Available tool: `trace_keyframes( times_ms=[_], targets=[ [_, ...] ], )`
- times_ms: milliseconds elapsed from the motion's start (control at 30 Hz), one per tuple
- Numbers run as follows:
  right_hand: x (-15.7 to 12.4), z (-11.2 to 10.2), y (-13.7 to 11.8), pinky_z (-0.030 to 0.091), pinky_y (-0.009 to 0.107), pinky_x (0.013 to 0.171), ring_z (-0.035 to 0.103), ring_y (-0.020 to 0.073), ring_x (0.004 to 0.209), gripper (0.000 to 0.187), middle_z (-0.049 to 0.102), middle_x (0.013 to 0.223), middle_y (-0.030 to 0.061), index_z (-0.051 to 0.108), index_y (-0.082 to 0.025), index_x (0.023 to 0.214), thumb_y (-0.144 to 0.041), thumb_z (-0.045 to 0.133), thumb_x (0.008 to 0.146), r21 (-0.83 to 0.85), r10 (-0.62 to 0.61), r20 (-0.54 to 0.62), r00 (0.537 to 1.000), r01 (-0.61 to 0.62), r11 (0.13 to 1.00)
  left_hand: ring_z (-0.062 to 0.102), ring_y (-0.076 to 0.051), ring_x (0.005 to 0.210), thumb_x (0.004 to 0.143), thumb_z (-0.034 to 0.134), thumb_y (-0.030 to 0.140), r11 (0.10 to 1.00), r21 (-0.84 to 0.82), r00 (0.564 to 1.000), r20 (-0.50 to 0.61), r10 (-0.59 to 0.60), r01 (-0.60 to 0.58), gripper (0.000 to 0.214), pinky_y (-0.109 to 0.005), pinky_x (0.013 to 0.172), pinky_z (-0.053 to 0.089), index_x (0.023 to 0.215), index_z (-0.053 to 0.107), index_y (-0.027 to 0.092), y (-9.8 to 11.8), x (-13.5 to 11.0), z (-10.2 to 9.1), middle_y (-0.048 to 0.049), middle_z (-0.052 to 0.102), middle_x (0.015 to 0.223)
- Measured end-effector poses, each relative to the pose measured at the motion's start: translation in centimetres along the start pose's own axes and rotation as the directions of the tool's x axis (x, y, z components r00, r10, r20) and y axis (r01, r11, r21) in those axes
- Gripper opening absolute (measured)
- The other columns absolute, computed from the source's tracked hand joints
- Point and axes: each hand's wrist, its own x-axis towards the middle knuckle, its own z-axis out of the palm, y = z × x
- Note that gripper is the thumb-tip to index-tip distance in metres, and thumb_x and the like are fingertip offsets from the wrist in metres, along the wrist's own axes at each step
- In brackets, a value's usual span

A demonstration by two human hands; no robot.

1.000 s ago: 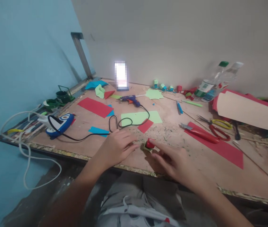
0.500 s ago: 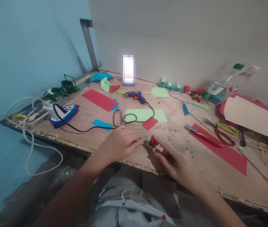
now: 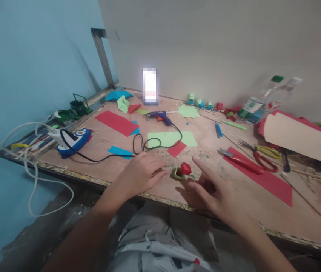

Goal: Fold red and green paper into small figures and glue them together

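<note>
A small folded paper piece, red on a green base [image 3: 182, 170], sits near the front edge of the wooden table [image 3: 160, 189]. My left hand [image 3: 142, 174] rests just left of it, fingers curled loosely and pointing at it, holding nothing. My right hand [image 3: 214, 190] lies to its right with the fingers spread and lifted off the piece, the forefinger stretched out beside it.
A blue glue gun [image 3: 160, 117] and its black cord, red, green and blue paper sheets, scissors [image 3: 259, 153], a red cutter [image 3: 241, 158], bottles [image 3: 262, 100], a lit phone [image 3: 150, 86], rolled paper [image 3: 296, 138] and a power strip [image 3: 72, 139] lie about.
My right forefinger has come off the top of the red and green piece. The left hand stays beside it. The view has shifted a little.
</note>
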Motion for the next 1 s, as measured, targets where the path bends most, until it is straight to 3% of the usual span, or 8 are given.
trace_keyframes(
  times_ms=[300, 500, 700, 867, 1000],
  targets=[
    [-0.4, -0.8, 0.1, 0.051, 0.025, 0.054, 0.06, 0.0148, 0.054, 0.063, 0.068, 0.068, -0.0013, 0.057, -0.012, 0.153, -0.043, 0.065, 0.099, 0.062, 0.106, -0.028, 0.994, -0.104, 0.993, 0.075, -0.026, 0.099, 0.105, 0.063, 0.025, 1.0, -0.017, 1.0, 0.0, -0.025, 0.025, 0.013, -0.04, 0.087, 0.048, 0.107, 0.073, 0.019, 0.0, -0.1, 0.0, -0.0059, 0.082, 0.107],
    [-0.4, -0.5, -0.1, 0.047, 0.025, 0.055, 0.06, 0.0141, 0.054, 0.055, 0.072, 0.07, -0.0004, 0.057, -0.016, 0.155, -0.039, 0.054, 0.105, 0.008, 0.017, 0.139, 0.99, -0.018, 1.0, 0.075, -0.027, 0.101, 0.104, 0.064, 0.024, 0.999, -0.023, 1.0, 0.007, -0.025, 0.025, 0.012, -0.04, 0.089, 0.048, 0.111, 0.072, 0.019, 0.0, -0.1, 0.0, -0.0045, 0.082, 0.11],
    [-0.6, 0.1, 0.3, 0.045, 0.025, 0.056, 0.059, 0.0136, 0.053, 0.052, 0.073, 0.071, -0.0006, 0.055, -0.021, 0.158, -0.038, 0.051, 0.108, -0.054, -0.044, 0.188, 0.981, 0.055, 0.997, 0.075, -0.026, 0.101, 0.106, 0.06, 0.027, 1.0, -0.011, 0.999, 0.027, -0.025, 0.025, 0.016, -0.04, 0.089, 0.049, 0.11, 0.073, 0.019, 0.0, 0.0, 0.1, -0.0057, 0.083, 0.11],
    [-0.5, 0.5, 0.4, 0.047, 0.025, 0.056, 0.062, 0.0154, 0.056, 0.057, 0.071, 0.07, 0.0008, 0.049, -0.015, 0.161, -0.039, 0.049, 0.109, -0.044, -0.022, 0.097, 0.995, 0.026, 0.999, 0.075, -0.025, 0.097, 0.106, 0.06, 0.027, 1.0, 0.0, 1.0, 0.022, -0.018, 0.018, 0.017, -0.04, 0.087, 0.049, 0.11, 0.075, 0.019, -0.1, 0.0, 0.1, -0.0059, 0.083, 0.109],
    [-0.5, 0.4, 0.3, 0.046, 0.024, 0.055, 0.06, 0.0142, 0.054, 0.054, 0.071, 0.071, 0.0004, 0.053, -0.015, 0.158, -0.038, 0.05, 0.109, -0.047, -0.016, 0.106, 0.994, 0.021, 0.999, 0.075, -0.025, 0.098, 0.106, 0.061, 0.026, 1.0, 0.002, 1.0, 0.025, -0.018, 0.018, 0.016, -0.04, 0.088, 0.05, 0.111, 0.074, 0.019, -0.1, 0.0, 0.1, -0.0066, 0.083, 0.109]
  ],
)
